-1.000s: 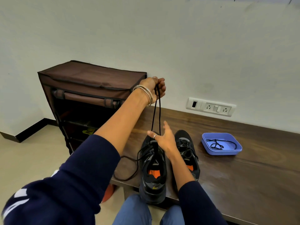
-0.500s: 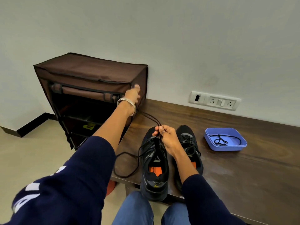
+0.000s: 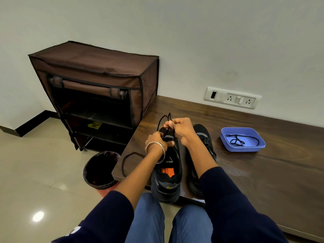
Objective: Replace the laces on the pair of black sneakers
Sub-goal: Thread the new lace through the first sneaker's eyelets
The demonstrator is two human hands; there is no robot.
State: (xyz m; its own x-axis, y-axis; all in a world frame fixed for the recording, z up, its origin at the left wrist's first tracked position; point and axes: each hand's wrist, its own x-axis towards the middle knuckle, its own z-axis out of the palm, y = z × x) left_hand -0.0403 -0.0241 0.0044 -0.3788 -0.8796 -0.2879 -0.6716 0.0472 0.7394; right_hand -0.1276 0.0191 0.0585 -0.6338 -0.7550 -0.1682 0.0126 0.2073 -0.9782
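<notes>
- The left sneaker (image 3: pixel 166 174) lies at centre frame on the surface (image 3: pixel 263 172), toe toward the wall.
- Right hand (image 3: pixel 182 128) pinches the lace (image 3: pixel 165 120); left hand (image 3: pixel 157 139) grasps the lace lower.
- The right sneaker (image 3: pixel 204 137) is partly hidden by the forearm.

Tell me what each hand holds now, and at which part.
Both the right hand and left hand pinch the black lace just above the left sneaker's toe-end eyelets.

Both arms reach forward; the left hand (image 3: pixel 158 139) and right hand (image 3: pixel 181 128) meet, fingers curled, pinching a lace (image 3: pixel 164 120).
</notes>
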